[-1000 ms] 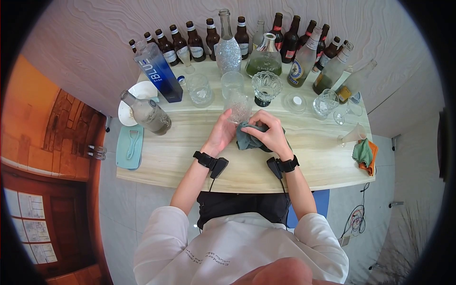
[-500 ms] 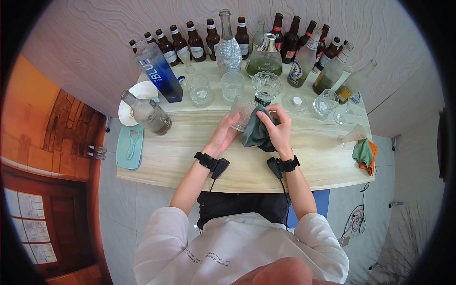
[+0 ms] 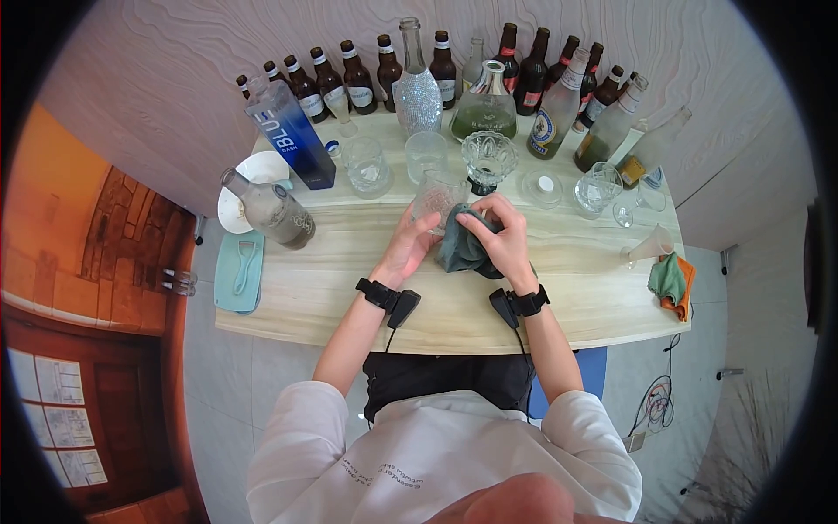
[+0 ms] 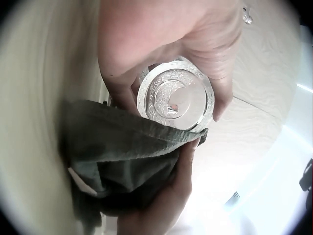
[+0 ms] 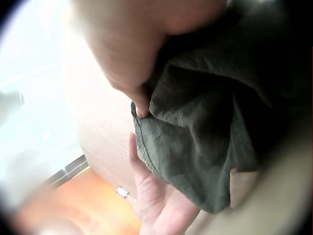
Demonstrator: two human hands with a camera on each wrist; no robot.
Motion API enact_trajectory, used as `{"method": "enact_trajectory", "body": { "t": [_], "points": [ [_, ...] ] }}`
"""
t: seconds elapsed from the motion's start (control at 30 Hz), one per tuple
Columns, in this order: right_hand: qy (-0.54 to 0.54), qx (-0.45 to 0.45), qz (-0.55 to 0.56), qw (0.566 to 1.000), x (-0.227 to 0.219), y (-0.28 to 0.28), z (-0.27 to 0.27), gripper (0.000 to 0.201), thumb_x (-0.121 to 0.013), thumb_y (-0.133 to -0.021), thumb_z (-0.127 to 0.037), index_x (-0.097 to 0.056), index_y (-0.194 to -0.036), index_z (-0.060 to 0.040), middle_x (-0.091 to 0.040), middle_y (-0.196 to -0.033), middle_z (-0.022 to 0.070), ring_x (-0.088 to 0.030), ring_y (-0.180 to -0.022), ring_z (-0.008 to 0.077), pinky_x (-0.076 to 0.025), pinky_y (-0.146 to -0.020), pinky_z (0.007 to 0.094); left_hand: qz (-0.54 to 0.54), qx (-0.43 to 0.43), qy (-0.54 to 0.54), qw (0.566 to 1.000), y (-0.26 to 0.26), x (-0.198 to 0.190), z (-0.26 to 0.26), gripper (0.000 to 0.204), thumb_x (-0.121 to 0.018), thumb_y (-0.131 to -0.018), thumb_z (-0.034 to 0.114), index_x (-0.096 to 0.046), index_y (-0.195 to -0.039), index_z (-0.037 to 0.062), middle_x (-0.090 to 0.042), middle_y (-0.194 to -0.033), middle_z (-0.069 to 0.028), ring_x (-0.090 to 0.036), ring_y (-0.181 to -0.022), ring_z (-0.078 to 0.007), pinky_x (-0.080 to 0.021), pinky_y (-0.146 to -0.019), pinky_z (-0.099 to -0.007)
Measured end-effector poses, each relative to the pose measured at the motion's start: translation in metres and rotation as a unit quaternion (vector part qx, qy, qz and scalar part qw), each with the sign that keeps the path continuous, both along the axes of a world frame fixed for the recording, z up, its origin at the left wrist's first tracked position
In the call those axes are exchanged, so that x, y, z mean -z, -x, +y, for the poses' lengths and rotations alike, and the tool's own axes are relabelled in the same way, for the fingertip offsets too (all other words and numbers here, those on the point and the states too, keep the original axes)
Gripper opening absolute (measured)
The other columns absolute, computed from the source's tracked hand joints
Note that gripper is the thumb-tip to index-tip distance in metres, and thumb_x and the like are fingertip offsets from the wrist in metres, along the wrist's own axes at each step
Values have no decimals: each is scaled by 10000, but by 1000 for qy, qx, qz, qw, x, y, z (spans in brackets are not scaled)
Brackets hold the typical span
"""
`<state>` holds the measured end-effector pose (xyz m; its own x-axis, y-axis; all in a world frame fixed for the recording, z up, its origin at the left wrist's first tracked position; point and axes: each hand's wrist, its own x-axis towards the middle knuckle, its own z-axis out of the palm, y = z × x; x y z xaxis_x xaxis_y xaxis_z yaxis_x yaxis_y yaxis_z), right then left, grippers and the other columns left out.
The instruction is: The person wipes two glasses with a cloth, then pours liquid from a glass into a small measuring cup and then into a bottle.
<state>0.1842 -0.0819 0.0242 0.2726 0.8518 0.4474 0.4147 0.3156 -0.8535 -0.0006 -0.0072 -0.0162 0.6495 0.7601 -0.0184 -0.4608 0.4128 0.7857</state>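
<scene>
1. My left hand [image 3: 404, 248] curls thumb and fingers round a clear glass [image 3: 435, 200], in front of me over the table [image 3: 340, 297].
2. My right hand [image 3: 506, 243] pinches a dark green cloth [image 3: 463, 246] between thumb and fingers.
3. The glass lies left of my right hand and slightly farther from my body; my left hand is nearer.
4. Its long axis points roughly along the left wrist view, one round end showing.
5. The cloth's edge overlaps that end's rim; whether it goes inside, I cannot tell.
</scene>
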Motion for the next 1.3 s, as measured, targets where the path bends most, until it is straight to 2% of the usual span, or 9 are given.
{"method": "enact_trajectory", "body": {
  "t": [0.1,0.2,0.3,0.4,0.6,0.9,1.0,1.1,1.3],
  "points": [
    [0,31,60,998,8,-2,3,216,-845,-863,-136,-684,-915,-2,-606,-814,18,-453,-620,95,-367,-566,278,15,10,-25,1000,0,6,2,664,-719,-958,354,-456,-1495,65,-581,-1427,-74,-550,-1318,-206,-457,-1096,-426],
    [27,41,146,988,25,-9,9,203,-832,-883,-129,-684,-926,4,-620,-813,3,-418,-602,60,-348,-551,259,2,17,-11,1000,-1,6,0,708,-678,-961,462,-464,-1501,58,-582,-1457,-83,-541,-1340,-224,-371,-1172,-426],
    [50,9,107,993,9,-7,2,208,-838,-873,-132,-690,-925,5,-619,-811,11,-442,-616,76,-368,-565,267,-38,7,9,999,-5,0,-2,718,-641,-973,504,-457,-1499,51,-587,-1451,-92,-542,-1340,-229,-364,-1178,-421],
    [23,-43,-16,999,11,-4,3,220,-850,-857,-142,-699,-925,3,-629,-836,26,-478,-635,102,-398,-585,281,-40,-11,19,999,-4,-2,2,717,-630,-979,510,-447,-1499,53,-580,-1455,-98,-541,-1343,-231,-374,-1171,-428],
    [14,-58,-17,998,2,2,0,234,-860,-845,-152,-698,-921,-1,-640,-850,37,-498,-646,128,-421,-599,302,-36,-10,-43,998,-1,-5,0,720,-727,-955,354,-398,-1515,44,-594,-1421,-107,-547,-1339,-252,-478,-1084,-441],
    [25,48,95,994,14,-6,5,221,-851,-855,-138,-695,-931,-1,-627,-842,21,-448,-612,95,-364,-561,275,-7,-3,-28,1000,-4,7,3,744,-762,-938,345,-411,-1531,65,-564,-1451,-74,-532,-1343,-207,-438,-1110,-409],
    [36,17,75,996,9,-6,2,231,-856,-851,-145,-694,-929,0,-602,-812,15,-439,-617,93,-361,-567,276,-13,-4,-12,1000,-4,4,2,743,-749,-936,427,-446,-1512,69,-559,-1481,-84,-522,-1362,-215,-397,-1151,-438],
    [56,-26,22,998,6,-4,1,238,-857,-850,-152,-691,-924,1,-579,-782,10,-436,-619,96,-360,-571,284,-56,17,49,997,-4,-1,3,805,-769,-933,407,-382,-1554,72,-559,-1455,-75,-522,-1361,-208,-430,-1117,-415],
    [18,6,22,1000,6,-1,1,210,-833,-884,-156,-684,-929,-15,-554,-728,-9,-422,-613,79,-346,-563,274,9,11,-31,999,-2,5,2,835,-785,-910,333,-345,-1574,83,-527,-1483,-79,-511,-1371,-219,-442,-1111,-424]
  ]
}}
